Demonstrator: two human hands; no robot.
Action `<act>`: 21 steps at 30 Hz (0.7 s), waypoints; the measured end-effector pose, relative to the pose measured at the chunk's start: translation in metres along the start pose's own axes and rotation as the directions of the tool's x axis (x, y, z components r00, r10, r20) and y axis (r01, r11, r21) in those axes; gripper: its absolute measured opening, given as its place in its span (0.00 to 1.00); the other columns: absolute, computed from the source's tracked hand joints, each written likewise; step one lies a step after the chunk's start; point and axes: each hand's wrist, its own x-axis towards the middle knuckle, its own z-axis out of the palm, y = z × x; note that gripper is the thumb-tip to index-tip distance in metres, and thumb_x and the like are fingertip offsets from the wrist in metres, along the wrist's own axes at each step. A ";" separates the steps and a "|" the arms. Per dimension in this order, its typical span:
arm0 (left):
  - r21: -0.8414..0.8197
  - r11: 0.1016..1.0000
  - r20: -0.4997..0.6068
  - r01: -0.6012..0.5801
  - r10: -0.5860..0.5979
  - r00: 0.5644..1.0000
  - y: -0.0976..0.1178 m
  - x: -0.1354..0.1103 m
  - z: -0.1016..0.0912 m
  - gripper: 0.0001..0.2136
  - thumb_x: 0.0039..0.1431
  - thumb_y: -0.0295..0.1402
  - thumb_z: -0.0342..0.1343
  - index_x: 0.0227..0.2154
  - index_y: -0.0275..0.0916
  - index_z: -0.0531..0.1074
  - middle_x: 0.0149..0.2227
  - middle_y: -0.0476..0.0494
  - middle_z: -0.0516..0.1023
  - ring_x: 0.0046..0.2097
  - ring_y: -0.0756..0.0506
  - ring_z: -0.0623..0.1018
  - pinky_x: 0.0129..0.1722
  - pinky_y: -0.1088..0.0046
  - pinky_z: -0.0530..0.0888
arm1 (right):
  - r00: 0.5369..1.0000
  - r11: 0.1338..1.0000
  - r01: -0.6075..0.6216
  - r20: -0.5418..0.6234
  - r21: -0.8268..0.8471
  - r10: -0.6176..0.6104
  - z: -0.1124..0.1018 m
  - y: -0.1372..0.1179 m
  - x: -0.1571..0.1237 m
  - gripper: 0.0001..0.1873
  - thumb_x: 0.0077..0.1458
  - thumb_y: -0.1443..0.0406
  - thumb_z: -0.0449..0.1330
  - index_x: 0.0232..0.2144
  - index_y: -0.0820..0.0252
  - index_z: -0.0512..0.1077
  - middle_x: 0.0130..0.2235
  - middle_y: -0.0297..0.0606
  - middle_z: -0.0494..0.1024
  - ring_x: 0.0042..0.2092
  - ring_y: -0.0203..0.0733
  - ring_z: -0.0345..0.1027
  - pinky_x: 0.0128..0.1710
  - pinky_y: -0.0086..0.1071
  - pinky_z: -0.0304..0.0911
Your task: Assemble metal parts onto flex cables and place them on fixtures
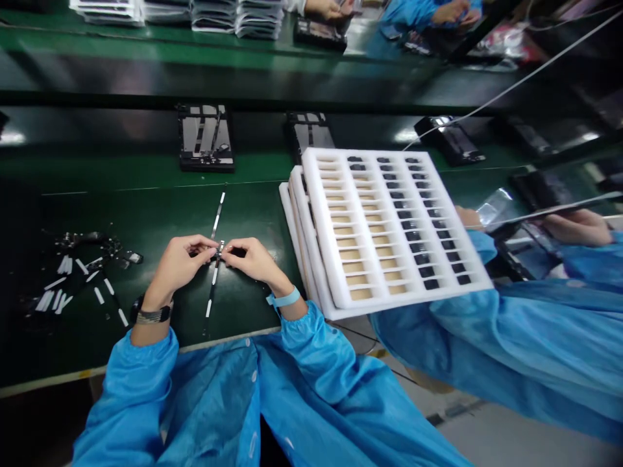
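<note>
Over the green bench, my left hand [182, 259] and my right hand [253, 258] meet fingertip to fingertip. Both pinch a small dark electronic part with bright metallic bits [220, 249]; its exact kind is too small to make out. A thin dark strip with white segments [215, 275] runs lengthwise on the bench, passing under or through the pinched part; I cannot tell whether they are joined. To the left of my left hand lies a loose pile of dark flex cables and small parts [100, 246], with white strips [61, 299] scattered among them.
White foam trays [350, 295] are stacked at my right, the top one's slots partly filled with dark pieces. Opened device housings [207, 139] stand along the back. Stacked white sheets [260, 16] sit on the far shelf. A co-worker's blue sleeve [438, 324] is close at the right.
</note>
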 end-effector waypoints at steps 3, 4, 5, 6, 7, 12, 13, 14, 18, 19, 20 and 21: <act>0.033 0.999 -0.010 -0.005 0.005 1.000 0.004 -0.002 0.000 0.11 0.58 0.41 0.68 0.37 0.39 0.87 0.35 0.39 0.88 0.34 0.42 0.83 0.37 0.67 0.78 | 1.000 1.000 -0.001 0.000 0.003 0.001 0.000 0.000 -0.001 0.13 0.61 0.57 0.65 0.29 0.60 0.78 0.29 0.35 0.80 0.36 0.41 0.73 0.40 0.31 0.65; 0.020 1.000 -0.007 0.001 -0.001 1.000 0.006 -0.002 0.000 0.11 0.57 0.41 0.68 0.37 0.39 0.87 0.35 0.39 0.87 0.34 0.42 0.83 0.37 0.67 0.78 | 1.000 1.000 -0.006 0.005 0.024 0.006 0.000 -0.001 -0.002 0.14 0.61 0.56 0.65 0.29 0.61 0.78 0.29 0.35 0.80 0.36 0.41 0.73 0.40 0.31 0.65; -0.006 1.000 -0.001 0.008 -0.008 1.000 0.007 -0.002 -0.001 0.11 0.57 0.41 0.69 0.37 0.38 0.86 0.34 0.39 0.87 0.33 0.43 0.83 0.37 0.67 0.78 | 1.000 0.998 -0.016 0.014 0.057 0.015 0.000 -0.001 -0.003 0.15 0.61 0.55 0.66 0.29 0.61 0.78 0.30 0.36 0.80 0.35 0.41 0.72 0.39 0.31 0.66; -0.043 0.999 0.009 0.016 -0.015 1.000 0.008 -0.003 -0.001 0.11 0.57 0.40 0.69 0.37 0.38 0.86 0.34 0.39 0.87 0.33 0.43 0.83 0.36 0.67 0.78 | 0.999 0.995 -0.030 0.030 0.099 0.027 0.000 -0.001 -0.003 0.16 0.61 0.53 0.67 0.30 0.61 0.78 0.30 0.37 0.81 0.35 0.41 0.72 0.39 0.32 0.67; -0.085 0.996 0.020 0.025 -0.023 1.000 0.009 -0.003 -0.002 0.12 0.56 0.40 0.70 0.36 0.37 0.86 0.33 0.39 0.87 0.32 0.43 0.83 0.36 0.67 0.79 | 0.998 0.988 -0.046 0.049 0.147 0.040 -0.001 -0.002 -0.004 0.18 0.61 0.51 0.68 0.31 0.61 0.78 0.30 0.38 0.81 0.34 0.41 0.72 0.38 0.32 0.67; -0.265 0.961 0.085 0.083 -0.062 0.994 0.008 -0.004 -0.005 0.14 0.50 0.41 0.75 0.35 0.36 0.86 0.32 0.38 0.86 0.30 0.45 0.82 0.35 0.68 0.80 | 0.987 0.947 -0.107 0.145 0.302 0.066 -0.002 -0.005 -0.006 0.24 0.56 0.44 0.72 0.33 0.60 0.79 0.33 0.40 0.83 0.33 0.41 0.74 0.37 0.34 0.71; -0.282 0.955 0.096 0.092 -0.068 0.993 0.007 -0.004 -0.006 0.14 0.50 0.41 0.75 0.35 0.36 0.86 0.32 0.38 0.86 0.30 0.45 0.82 0.35 0.68 0.80 | 0.986 0.945 -0.106 0.155 0.311 0.059 -0.003 -0.006 -0.006 0.25 0.56 0.44 0.73 0.34 0.60 0.79 0.33 0.40 0.83 0.33 0.40 0.74 0.37 0.34 0.71; -0.292 0.951 0.105 0.099 -0.071 0.992 0.007 -0.005 -0.006 0.14 0.50 0.41 0.76 0.35 0.36 0.86 0.32 0.38 0.86 0.30 0.45 0.82 0.35 0.68 0.80 | 0.985 0.944 -0.102 0.163 0.315 0.052 -0.003 -0.007 -0.006 0.24 0.56 0.44 0.73 0.34 0.60 0.80 0.33 0.40 0.83 0.33 0.40 0.74 0.37 0.34 0.72; -0.287 0.951 0.132 0.114 -0.078 0.988 0.009 -0.005 -0.006 0.15 0.49 0.42 0.76 0.33 0.36 0.85 0.30 0.39 0.85 0.30 0.44 0.82 0.35 0.67 0.81 | 0.983 0.944 -0.100 0.178 0.314 0.045 -0.004 -0.007 -0.007 0.24 0.55 0.44 0.74 0.34 0.59 0.81 0.34 0.40 0.84 0.34 0.41 0.75 0.37 0.35 0.72; -0.284 0.952 0.139 0.116 -0.079 0.987 0.010 -0.005 -0.007 0.16 0.49 0.43 0.77 0.33 0.36 0.85 0.29 0.39 0.85 0.30 0.44 0.82 0.35 0.66 0.81 | 0.982 0.943 -0.103 0.181 0.316 0.047 -0.003 -0.007 -0.007 0.24 0.55 0.44 0.74 0.34 0.59 0.81 0.34 0.40 0.84 0.34 0.41 0.75 0.37 0.35 0.72; -0.282 0.952 0.144 0.117 -0.078 0.986 0.010 -0.005 -0.007 0.16 0.49 0.43 0.77 0.33 0.36 0.85 0.29 0.40 0.84 0.30 0.44 0.82 0.35 0.66 0.81 | 0.982 0.942 -0.107 0.183 0.319 0.049 -0.003 -0.006 -0.007 0.24 0.55 0.44 0.74 0.33 0.59 0.81 0.34 0.40 0.84 0.33 0.40 0.74 0.37 0.35 0.72; -0.284 0.952 0.147 0.117 -0.078 0.986 0.010 -0.005 -0.007 0.16 0.49 0.43 0.77 0.33 0.36 0.84 0.28 0.40 0.84 0.29 0.44 0.82 0.35 0.66 0.81 | 0.982 0.939 -0.110 0.184 0.325 0.051 -0.003 -0.006 -0.007 0.24 0.54 0.44 0.74 0.33 0.60 0.81 0.34 0.40 0.84 0.33 0.40 0.74 0.37 0.34 0.72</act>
